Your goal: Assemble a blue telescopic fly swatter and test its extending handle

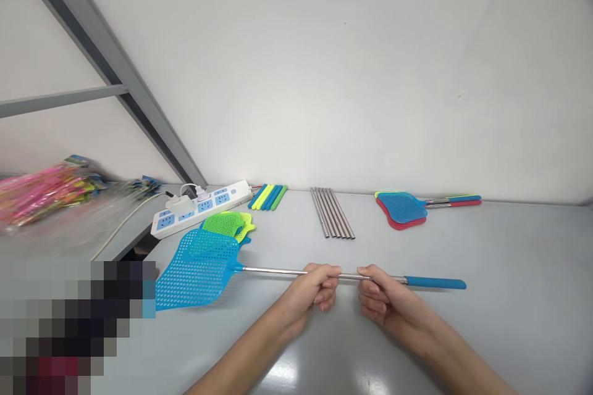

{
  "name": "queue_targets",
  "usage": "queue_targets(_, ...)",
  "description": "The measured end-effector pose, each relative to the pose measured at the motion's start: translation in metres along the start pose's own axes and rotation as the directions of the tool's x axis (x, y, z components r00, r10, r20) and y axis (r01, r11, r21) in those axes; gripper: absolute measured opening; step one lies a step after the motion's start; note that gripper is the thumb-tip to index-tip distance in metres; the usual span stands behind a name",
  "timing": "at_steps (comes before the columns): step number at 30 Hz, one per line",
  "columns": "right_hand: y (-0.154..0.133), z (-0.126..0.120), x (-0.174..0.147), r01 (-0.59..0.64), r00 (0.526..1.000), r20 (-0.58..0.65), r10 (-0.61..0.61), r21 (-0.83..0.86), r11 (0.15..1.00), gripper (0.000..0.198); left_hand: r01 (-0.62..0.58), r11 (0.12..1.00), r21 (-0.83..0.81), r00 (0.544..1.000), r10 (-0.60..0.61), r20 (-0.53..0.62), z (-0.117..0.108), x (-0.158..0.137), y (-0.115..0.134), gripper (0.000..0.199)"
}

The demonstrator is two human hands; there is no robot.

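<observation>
A fly swatter (199,271) with a blue perforated head, a thin metal shaft and a blue handle lies level across my view, its head to the left. My left hand (319,285) is closed round the shaft near its middle. Closer to the blue grip, my right hand (377,296) pinches the same shaft, thumb on top. A short bare stretch of metal shows between the two hands. Partly under the blue head, green and yellow swatter heads (223,223) rest on the table.
Several metal tubes (332,213) lie side by side behind my hands, with coloured handle sleeves (267,197) to their left. Swatters (404,207) are stacked at the back right. A power strip (204,208) and plastic-wrapped packs (50,191) are at left; a pixelated patch covers the lower left.
</observation>
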State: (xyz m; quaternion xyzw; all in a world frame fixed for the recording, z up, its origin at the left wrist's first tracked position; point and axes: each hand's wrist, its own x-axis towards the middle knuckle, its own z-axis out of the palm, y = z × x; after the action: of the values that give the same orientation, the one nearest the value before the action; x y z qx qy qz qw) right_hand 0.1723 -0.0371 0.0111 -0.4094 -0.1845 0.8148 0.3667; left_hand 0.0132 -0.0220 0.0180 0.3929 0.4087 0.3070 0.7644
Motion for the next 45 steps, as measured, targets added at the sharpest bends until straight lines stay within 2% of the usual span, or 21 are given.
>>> queue_targets(17,-0.005,-0.009,0.004,0.017,1.000,-0.021,-0.016,0.039,0.999,0.034,0.059,0.998,-0.024,0.998,-0.060,-0.017,-0.010,0.002,0.005,0.031)
queue_targets(23,-0.007,-0.016,0.009,0.031,0.998,-0.048,-0.029,0.043,0.999,0.033,0.113,0.991,-0.075,0.993,-0.116,-0.035,-0.017,0.006,0.003,0.031)
queue_targets(30,-0.010,-0.018,0.010,0.075,0.996,-0.058,-0.074,0.019,0.997,0.033,0.114,0.990,-0.083,0.991,-0.120,-0.064,-0.021,0.007,0.007,0.031)
queue_targets(36,-0.010,-0.015,0.011,0.085,0.995,-0.060,-0.084,0.010,0.996,0.032,0.123,0.986,-0.113,0.991,-0.127,-0.033,-0.029,0.009,0.005,0.030)
queue_targets(45,-0.011,-0.018,0.010,0.107,0.992,-0.062,-0.108,-0.029,0.994,0.033,0.131,0.989,-0.065,0.989,-0.135,-0.054,-0.028,0.007,0.008,0.032)
